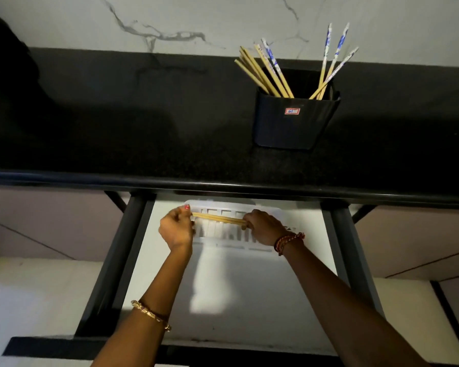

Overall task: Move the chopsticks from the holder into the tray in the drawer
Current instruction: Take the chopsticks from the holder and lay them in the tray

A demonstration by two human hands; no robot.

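Observation:
A black holder (292, 123) stands on the dark counter at the right, with several wooden chopsticks (265, 72) leaning out of it, some with blue-and-white tops. Below, the drawer (236, 287) is pulled out, with a white slotted tray (265, 207) at its back. Over the tray a pair of wooden chopsticks (217, 218) lies level, left to right. My left hand (176, 226) pinches their left end and my right hand (263, 227) grips their right end. The hands hide part of the tray.
The black counter edge (223, 182) overhangs the back of the drawer, just above the tray. Dark drawer rails (117, 260) run along both sides. A marble wall rises behind the counter. Pale cabinet fronts flank the drawer.

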